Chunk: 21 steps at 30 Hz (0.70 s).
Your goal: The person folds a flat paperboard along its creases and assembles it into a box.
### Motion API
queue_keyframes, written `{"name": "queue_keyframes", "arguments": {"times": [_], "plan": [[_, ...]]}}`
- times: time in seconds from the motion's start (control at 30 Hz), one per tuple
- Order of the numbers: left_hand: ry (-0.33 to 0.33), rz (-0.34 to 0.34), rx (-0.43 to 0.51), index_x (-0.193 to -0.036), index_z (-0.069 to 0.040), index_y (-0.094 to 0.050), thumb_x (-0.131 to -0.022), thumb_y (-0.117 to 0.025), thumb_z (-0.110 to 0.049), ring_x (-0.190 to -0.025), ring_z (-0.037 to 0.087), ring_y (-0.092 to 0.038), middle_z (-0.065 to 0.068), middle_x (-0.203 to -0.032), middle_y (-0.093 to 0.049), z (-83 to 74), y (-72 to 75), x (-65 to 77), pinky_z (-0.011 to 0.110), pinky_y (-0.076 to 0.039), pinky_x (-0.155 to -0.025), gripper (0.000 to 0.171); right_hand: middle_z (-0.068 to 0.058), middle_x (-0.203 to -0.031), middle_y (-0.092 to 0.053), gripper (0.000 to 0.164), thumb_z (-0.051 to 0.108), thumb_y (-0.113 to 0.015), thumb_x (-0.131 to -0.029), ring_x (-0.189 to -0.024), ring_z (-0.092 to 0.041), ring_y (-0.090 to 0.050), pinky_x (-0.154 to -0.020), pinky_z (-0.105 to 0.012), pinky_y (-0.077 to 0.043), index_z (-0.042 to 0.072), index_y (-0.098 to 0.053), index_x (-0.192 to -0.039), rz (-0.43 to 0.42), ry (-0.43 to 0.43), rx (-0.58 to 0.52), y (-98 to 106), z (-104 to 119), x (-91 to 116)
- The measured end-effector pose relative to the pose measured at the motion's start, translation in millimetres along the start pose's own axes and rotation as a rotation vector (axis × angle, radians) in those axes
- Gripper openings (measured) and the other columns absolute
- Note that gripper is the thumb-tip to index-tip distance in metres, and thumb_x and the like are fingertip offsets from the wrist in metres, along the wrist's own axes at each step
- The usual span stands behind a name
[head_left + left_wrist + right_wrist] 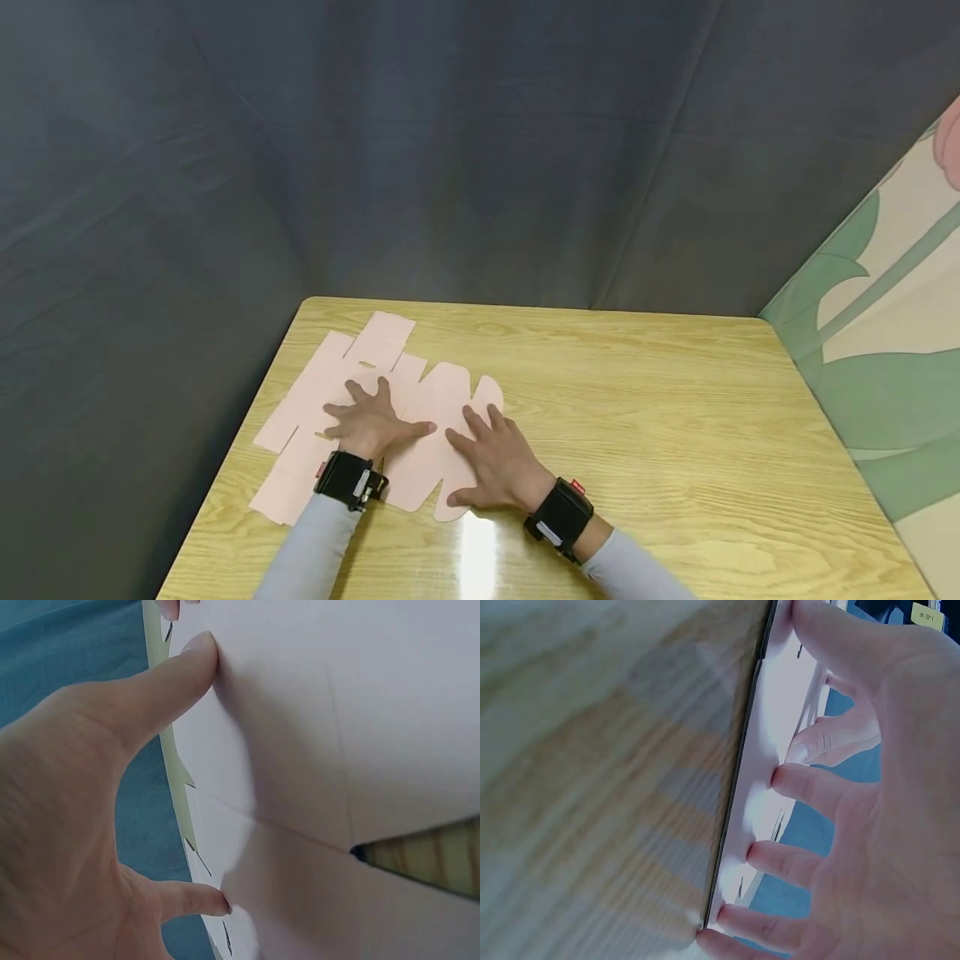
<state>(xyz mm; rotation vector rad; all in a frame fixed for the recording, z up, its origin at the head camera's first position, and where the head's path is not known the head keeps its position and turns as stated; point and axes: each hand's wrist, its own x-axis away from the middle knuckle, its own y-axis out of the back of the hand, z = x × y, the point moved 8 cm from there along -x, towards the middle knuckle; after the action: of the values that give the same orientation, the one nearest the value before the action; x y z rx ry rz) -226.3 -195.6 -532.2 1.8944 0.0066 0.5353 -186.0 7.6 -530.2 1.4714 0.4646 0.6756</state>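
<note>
A flat, unfolded pink cardboard box blank (444, 392) with flaps, notches and slits lies on the left part of the table. My left hand (367, 423) rests on its middle, fingers spread and thumb pointing right. On the flaps at the blank's right end, my right hand (498, 462) presses with spread fingers. In the left wrist view, the left hand's (82, 757) fingertips touch the pale board (300, 727), where crease lines and a pointed notch show. The right wrist view has the right hand's (877, 825) fingertips along the board's edge, with the left hand (840, 739) behind.
The wood-grain table (675, 433) extends to the right of both hands. A dark cloth curtain (480, 167) hangs behind it and along the left. Floral fabric (900, 375) borders the right side. Each wrist wears a black camera band (564, 517).
</note>
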Motion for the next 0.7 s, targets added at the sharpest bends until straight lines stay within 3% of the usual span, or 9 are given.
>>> {"name": "queue_keyframes", "arguments": {"times": [0.27,0.7], "plan": [[-0.030,0.024,-0.026,-0.171,-0.014,-0.022,-0.068,-0.083,-0.082,-0.142,0.085,-0.004,0.042,-0.170,0.000,-6.2,-5.5,-0.4,0.097,-0.020,-0.101,0.138,-0.015,-0.171,-0.037,0.099,0.090,-0.060,-0.084,-0.150,-0.052,-0.041,-0.116,-0.059,-0.048,0.031,-0.047,-0.163,0.038,-0.037,0.022,-6.8,1.5,10.4],[-0.103,0.041,-0.055,-0.172,-0.017,-0.023,-0.068,-0.085,-0.079,-0.145,0.082,-0.005,0.039,-0.172,-0.001,-23.8,-7.6,-3.0,0.095,-0.022,-0.104,0.136,-0.019,-0.165,-0.045,0.100,0.089,-0.061,-0.083,-0.140,-0.052,-0.051,-0.109,-0.056,-0.054,0.028,-0.050,-0.161,0.026,-0.077,0.076,-2.3,5.5,22.4]]}}
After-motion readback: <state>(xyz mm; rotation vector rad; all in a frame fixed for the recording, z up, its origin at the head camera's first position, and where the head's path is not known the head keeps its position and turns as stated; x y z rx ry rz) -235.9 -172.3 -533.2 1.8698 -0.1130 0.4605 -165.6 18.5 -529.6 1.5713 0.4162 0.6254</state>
